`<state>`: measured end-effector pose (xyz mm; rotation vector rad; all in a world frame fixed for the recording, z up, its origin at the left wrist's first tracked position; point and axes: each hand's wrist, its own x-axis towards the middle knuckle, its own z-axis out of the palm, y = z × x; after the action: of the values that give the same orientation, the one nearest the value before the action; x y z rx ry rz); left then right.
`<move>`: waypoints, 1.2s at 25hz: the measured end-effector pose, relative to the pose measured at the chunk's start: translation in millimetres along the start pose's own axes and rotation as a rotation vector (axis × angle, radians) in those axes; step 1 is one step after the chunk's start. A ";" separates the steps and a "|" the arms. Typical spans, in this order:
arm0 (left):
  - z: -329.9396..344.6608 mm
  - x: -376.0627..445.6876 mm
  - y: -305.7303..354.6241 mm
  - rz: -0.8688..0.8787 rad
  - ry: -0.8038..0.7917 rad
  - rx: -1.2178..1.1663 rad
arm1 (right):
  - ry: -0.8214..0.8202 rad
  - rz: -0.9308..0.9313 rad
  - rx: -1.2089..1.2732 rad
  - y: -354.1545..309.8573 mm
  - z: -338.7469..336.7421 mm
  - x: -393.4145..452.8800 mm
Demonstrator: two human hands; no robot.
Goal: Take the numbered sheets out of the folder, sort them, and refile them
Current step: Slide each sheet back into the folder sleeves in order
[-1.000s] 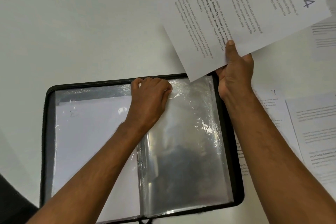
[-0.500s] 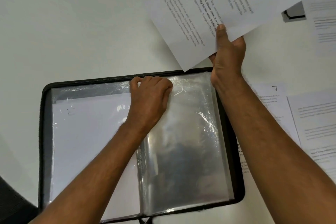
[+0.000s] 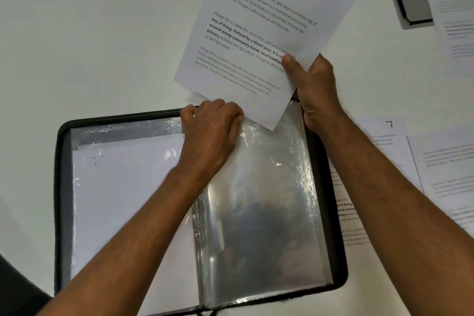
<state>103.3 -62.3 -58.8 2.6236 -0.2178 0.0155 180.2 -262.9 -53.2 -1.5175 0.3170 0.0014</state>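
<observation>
While the left hand [image 3: 213, 133] pinches the crinkled clear sleeve [image 3: 266, 200] at twelve o'clock of the black zip folder [image 3: 57, 187], the right hand [image 3: 314, 87] grips a printed sheet [image 3: 256, 23], its corner overlapping the sleeve's top.

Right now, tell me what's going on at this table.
A person is working on a black zip folder of clear plastic sleeves, lying open on a white table. The left hand pinches the top edge of the empty right-hand sleeve. The right hand holds a printed sheet above that sleeve, its lower corner overlapping the top. A sleeve on the left holds a sheet. More printed sheets lie to the right.
</observation>
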 end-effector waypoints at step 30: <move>-31.2 26.4 -71.9 -0.337 -0.173 -0.040 | -0.339 0.119 -0.246 -3.3 -24.3 29.5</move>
<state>141.6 10.8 -65.0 2.5892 0.1655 -0.3277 204.2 -292.6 -56.6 -1.7059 0.1368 0.4006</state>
